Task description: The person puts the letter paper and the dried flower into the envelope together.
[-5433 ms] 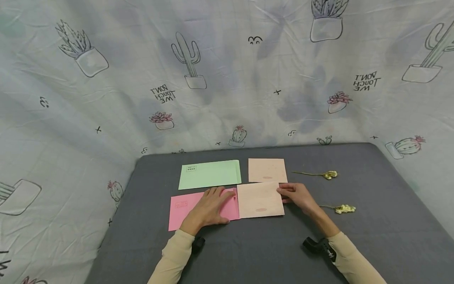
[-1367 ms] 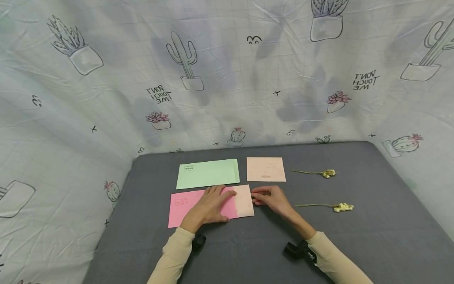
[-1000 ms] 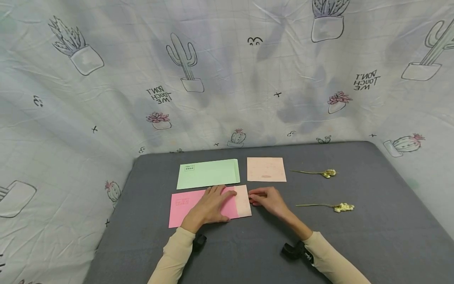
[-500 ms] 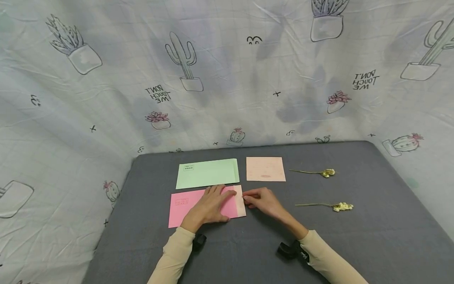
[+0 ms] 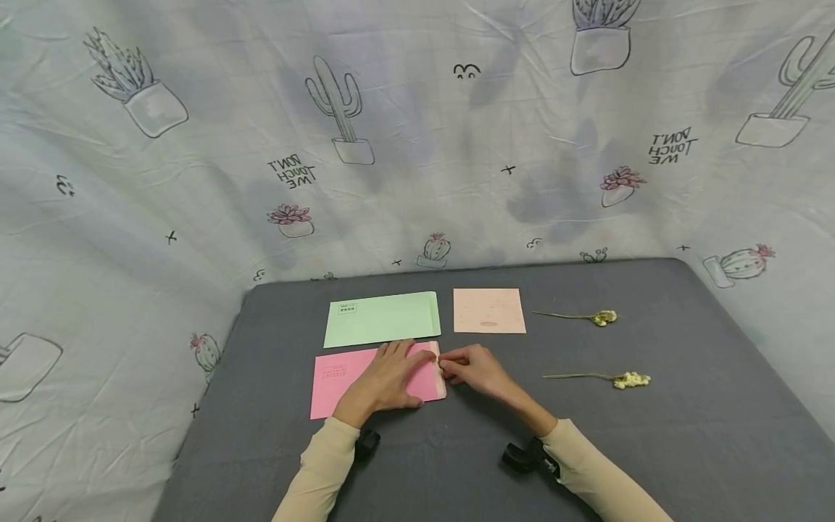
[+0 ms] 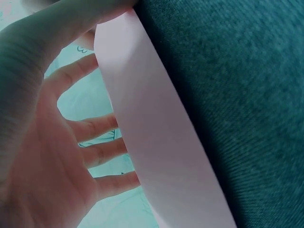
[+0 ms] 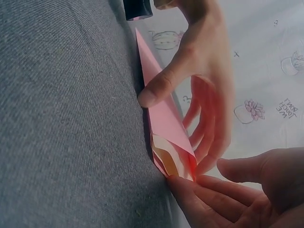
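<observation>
A pink envelope (image 5: 326,397) lies in front of me, its mouth to the right. My left hand (image 5: 386,383) holds it by its long edges, thumb on the near edge and fingers spread along the far one. In the right wrist view, this squeeze makes the mouth gape, and the bowed end of a peach card (image 7: 164,156) shows inside. The rest of the card is hidden. At the mouth, extended fingertips of my right hand (image 5: 479,371) touch the card's end, the thumb standing apart from them. The left wrist view shows the envelope's side (image 6: 156,114) tilted up.
Behind the pink envelope lies a green envelope (image 5: 381,319), with another peach card (image 5: 489,310) to its right. Two dried flower stems, one farther back (image 5: 603,318) and one nearer (image 5: 630,380), lie at the right on the grey table (image 5: 417,464).
The right hand has moved left with the peach card, which has slid into the pink envelope until barely any of it shows. The left hand has kept its place on the envelope.
</observation>
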Tool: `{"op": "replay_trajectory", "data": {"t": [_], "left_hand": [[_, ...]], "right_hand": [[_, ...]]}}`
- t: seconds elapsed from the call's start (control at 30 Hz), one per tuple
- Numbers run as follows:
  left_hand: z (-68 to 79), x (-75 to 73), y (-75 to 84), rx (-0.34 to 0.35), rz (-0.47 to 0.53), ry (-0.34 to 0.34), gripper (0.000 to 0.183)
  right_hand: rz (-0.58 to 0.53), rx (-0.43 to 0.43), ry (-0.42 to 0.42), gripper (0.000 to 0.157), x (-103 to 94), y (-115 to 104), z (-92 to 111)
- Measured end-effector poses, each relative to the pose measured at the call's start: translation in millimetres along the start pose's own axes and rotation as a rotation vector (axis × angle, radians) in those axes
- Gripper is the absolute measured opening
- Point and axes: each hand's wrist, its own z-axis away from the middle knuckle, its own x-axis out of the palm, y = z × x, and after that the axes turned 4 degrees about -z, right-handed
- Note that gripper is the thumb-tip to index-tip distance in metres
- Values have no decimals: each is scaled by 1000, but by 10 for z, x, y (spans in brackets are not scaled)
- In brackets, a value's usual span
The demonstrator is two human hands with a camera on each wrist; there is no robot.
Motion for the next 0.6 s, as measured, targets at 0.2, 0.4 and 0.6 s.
{"op": "replay_trajectory", "data": {"t": [0.2, 0.4, 0.6], "left_hand": [[-9, 1, 2, -8, 7, -5, 74], [-11, 6, 1, -2, -6, 2, 74], [-4, 7, 2, -13, 7, -8, 75]], "right_hand": [[-3, 1, -14, 28, 22, 8, -38], [-134, 14, -32, 34, 52, 4, -46], [-241, 47, -25, 41, 94, 26, -56]]}}
